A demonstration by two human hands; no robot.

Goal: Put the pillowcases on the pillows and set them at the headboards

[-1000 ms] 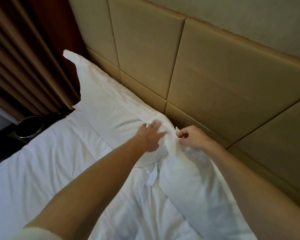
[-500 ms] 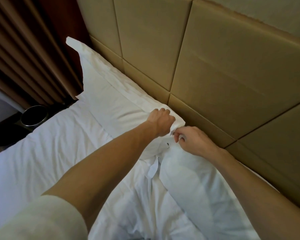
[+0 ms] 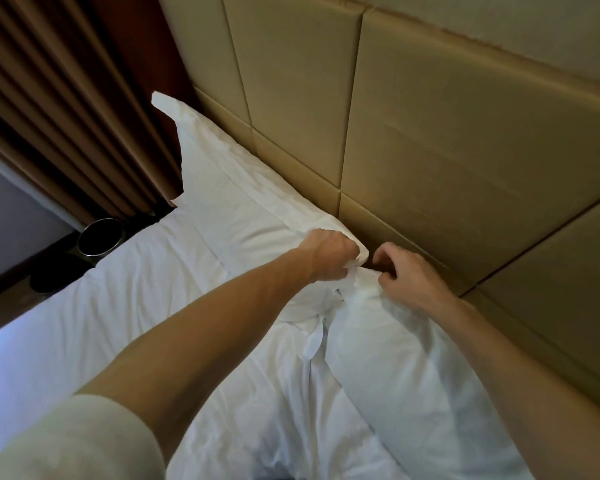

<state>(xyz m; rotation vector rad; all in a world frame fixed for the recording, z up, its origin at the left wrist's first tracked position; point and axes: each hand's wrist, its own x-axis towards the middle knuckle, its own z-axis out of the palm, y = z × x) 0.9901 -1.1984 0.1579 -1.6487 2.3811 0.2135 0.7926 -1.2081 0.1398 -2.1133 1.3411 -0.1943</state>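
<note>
Compared with half a second earlier, the left hand [image 3: 331, 255] is seen further up toward the headboard [image 3: 465, 143], its fist closed round the corner flap of the left pillow [image 3: 243, 202], while the right hand [image 3: 407, 275] has been loosened from the fabric, its fingers [image 3: 383, 252] now curled and parted above the top edge of the right pillow [image 3: 413, 368]. Both cased pillows are laid against the padded headboard, touching where the hands meet. A rumpled white duvet [image 3: 125, 306] is spread below them. Brown curtains [image 3: 66, 109] and a dark round bin [image 3: 99, 237] are seen left of the bed. Whether the right fingertips pinch any cloth cannot be told
</note>
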